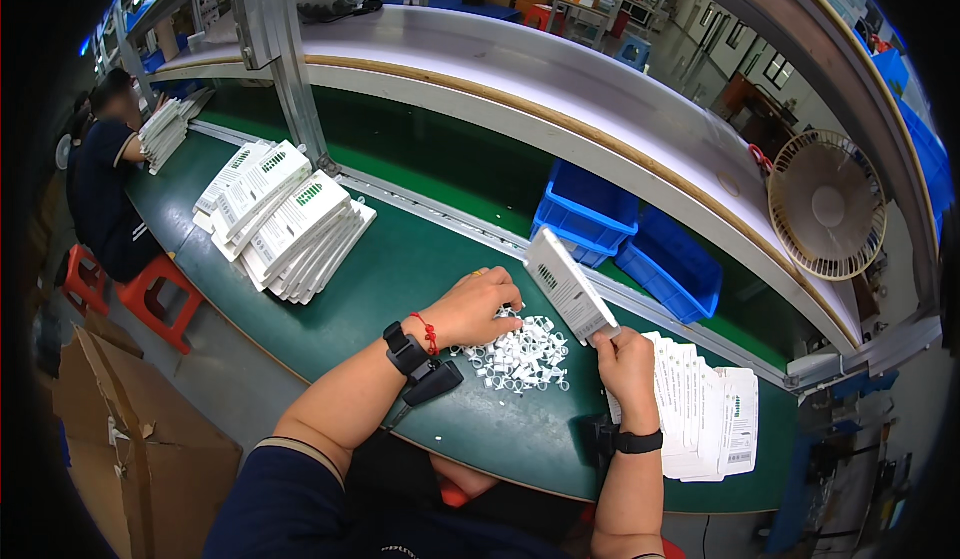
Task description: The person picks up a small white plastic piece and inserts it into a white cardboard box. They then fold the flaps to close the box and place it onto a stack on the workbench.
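A loose heap of small white plastic rings with tabs (530,357) lies on the green tabletop in front of me. Over its upper left edge is my left hand (482,307), fingers curved, with the thumb apart from the fingertips and white pieces showing between them. My right hand (628,367) grips the lower end of a flat white box with green print (568,284), held tilted above the table. Beside that hand, similar white boxes (690,409) lie fanned out in an overlapping row. A dark device is strapped at each of my wrists.
Stacked white boxes (285,219) stand on the left of the green table (390,229). Blue bins (670,264) sit behind the right hand, under a long shelf (480,64). A fan (827,204) is at the right. Another person (105,179) sits far left, near red stools (160,294) and a cardboard box (140,449).
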`<state>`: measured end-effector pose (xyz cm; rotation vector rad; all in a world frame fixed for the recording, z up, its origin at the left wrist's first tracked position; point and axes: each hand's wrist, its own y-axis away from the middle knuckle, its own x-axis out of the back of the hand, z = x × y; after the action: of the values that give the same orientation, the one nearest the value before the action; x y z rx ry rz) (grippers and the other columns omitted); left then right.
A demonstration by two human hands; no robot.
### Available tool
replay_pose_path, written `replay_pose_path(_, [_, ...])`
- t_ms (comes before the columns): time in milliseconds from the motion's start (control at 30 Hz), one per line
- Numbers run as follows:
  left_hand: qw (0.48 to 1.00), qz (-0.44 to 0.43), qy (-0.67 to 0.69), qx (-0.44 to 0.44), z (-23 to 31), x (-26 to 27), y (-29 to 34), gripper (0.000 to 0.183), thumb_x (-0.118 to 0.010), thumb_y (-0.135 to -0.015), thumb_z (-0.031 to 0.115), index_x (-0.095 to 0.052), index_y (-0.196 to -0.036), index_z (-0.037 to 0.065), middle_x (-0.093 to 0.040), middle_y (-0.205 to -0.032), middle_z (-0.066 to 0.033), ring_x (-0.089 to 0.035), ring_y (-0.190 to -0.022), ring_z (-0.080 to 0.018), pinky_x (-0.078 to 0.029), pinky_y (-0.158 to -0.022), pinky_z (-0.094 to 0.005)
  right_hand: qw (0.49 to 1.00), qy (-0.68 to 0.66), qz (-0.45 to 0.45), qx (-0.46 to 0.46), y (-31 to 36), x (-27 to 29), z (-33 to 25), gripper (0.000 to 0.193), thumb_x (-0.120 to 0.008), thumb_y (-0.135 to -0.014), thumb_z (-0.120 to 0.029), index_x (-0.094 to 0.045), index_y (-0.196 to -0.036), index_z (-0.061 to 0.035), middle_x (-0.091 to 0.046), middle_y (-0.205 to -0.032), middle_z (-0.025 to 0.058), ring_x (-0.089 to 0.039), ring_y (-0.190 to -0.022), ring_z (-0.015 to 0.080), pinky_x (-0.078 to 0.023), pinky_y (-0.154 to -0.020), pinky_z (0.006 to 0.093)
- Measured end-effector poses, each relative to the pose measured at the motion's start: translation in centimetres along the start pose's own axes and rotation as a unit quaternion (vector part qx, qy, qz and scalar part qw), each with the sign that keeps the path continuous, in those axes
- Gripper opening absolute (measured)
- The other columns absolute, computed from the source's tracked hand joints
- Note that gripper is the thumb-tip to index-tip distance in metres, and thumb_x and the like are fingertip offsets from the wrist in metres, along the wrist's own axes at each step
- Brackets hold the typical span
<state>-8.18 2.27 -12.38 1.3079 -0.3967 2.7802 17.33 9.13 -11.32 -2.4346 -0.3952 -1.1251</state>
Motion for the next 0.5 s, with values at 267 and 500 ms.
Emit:
replay_pose_path(267, [1.0,0.0,-0.001,-0.002,-0.05,-0.03,-0.02,0.024,-0.07,-0.083,0.024,-0.066,-0.097,0.005,-0.057,-0.104,-0.0111,-0.054,-0.1,-0.0293,-0.043,-0.09,-0.0381,1.0,0.008,-0.001,-0.009,-0.03,0.2,-0.38,0.018,-0.066,-0.083,-0.014,-0.067,-0.074,0.0018,-0.062,-0.07,0.0195,-0.06,-0.061,0.0379,-0.047,-0.058,0.0425])
replay_pose_path(500, [1.0,-0.002,-0.002,0.001,-0.03,0.01,-0.03,0.024,-0.07,-0.082,0.024,-0.066,-0.097,0.005,-0.057,-0.105,-0.0112,-0.054,-0.1,-0.0295,-0.043,-0.09,-0.0381,1.0,0.007,0.0,-0.014,-0.01,0.21,-0.5,0.018,-0.066,-0.083,-0.015,-0.068,-0.076,0.0012,-0.063,-0.071,0.0199,-0.06,-0.062,0.0387,-0.047,-0.058,0.0426])
